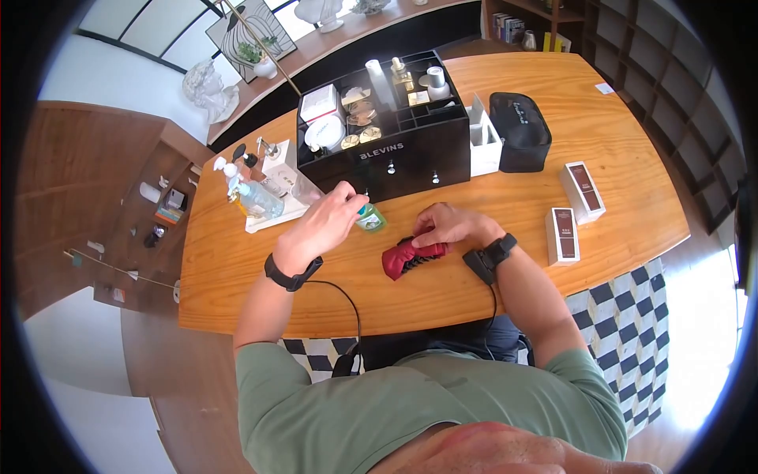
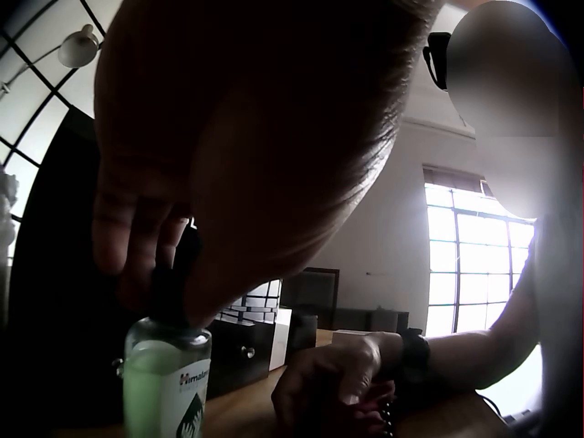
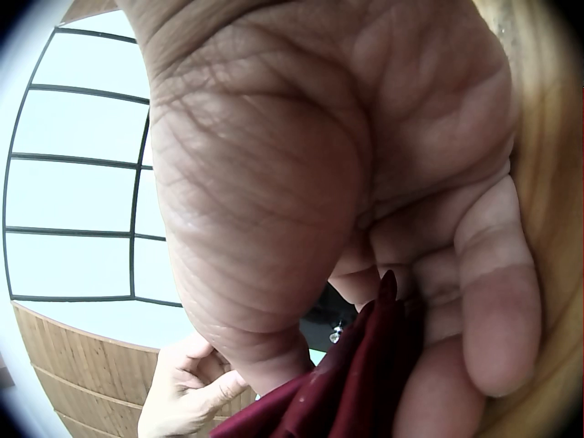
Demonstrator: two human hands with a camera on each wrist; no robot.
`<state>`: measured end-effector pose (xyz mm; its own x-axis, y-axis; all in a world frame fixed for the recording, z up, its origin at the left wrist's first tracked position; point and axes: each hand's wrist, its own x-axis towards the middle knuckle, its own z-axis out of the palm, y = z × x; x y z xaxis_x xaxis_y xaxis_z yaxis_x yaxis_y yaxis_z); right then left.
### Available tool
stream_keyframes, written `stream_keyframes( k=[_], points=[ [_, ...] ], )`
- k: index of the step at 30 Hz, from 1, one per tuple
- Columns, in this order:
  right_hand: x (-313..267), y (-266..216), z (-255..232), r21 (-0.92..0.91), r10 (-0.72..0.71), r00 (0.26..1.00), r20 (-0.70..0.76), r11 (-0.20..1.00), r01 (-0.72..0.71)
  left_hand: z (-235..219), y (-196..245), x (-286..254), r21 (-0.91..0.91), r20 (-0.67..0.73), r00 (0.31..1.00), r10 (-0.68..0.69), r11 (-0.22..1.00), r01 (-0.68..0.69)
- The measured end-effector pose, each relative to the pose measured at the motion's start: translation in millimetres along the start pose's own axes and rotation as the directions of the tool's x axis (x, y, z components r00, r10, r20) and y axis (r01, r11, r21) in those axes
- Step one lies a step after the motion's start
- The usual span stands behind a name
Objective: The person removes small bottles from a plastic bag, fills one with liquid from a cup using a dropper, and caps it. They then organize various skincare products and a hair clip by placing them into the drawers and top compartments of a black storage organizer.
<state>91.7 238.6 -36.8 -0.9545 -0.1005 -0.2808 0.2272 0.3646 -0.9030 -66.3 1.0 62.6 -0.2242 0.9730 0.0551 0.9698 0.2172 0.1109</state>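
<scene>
Left hand (image 1: 328,221) pinches the cap of a small green plastic bottle (image 1: 369,219), light and likely slippery; right hand (image 1: 446,225) grasps a soft red fabric pouch (image 1: 403,258) mid-worktop.

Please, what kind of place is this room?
Probably a living room or home study, used here for sorting toiletries. A black cosmetics organizer stands on a long wooden table, wall shelves hold books, and a checkered rug covers the floor.

Two hands, one green bottle (image 1: 369,219), one red pouch (image 1: 407,258), two maroon boxes (image 1: 562,235), one black organizer (image 1: 410,150), one black bag (image 1: 519,130)
</scene>
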Motion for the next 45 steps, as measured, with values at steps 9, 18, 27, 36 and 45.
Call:
stream_keyframes(
  k=[9, 18, 27, 36, 45],
  points=[
    [-5.8, -5.9, -0.5, -0.023, -0.012, 1.0, 0.004, 1.0, 0.012, -42.5, 9.0, 2.6, -0.152, 0.013, 0.991, 0.13, 0.98, -0.126],
    [-4.5, -1.9, -0.7, -0.045, -0.017, 1.0, 0.009, 0.999, 0.017, -186.7, 27.4, 61.4, -0.376, -0.292, 0.956, 0.036, 0.914, -0.149],
    [-12.1, -6.3, -1.3, -0.022, -0.041, 0.999, 0.006, 0.999, 0.042, -189.3, -4.0, 167.4, -0.158, -0.174, 0.97, 0.171, 0.967, -0.199],
    [-9.9, -0.7, -1.7, -0.002, -0.062, 0.998, 0.027, 0.998, 0.062, -168.3, -22.2, 189.8, -0.147, -0.133, 0.981, 0.143, 0.976, -0.162],
    [-8.3, 2.3, -1.2, 0.027, -0.037, 0.999, 0.035, 0.999, 0.036, -148.2, -26.3, 192.2, -0.065, -0.1, 0.991, 0.091, 0.993, -0.098]
  ],
)
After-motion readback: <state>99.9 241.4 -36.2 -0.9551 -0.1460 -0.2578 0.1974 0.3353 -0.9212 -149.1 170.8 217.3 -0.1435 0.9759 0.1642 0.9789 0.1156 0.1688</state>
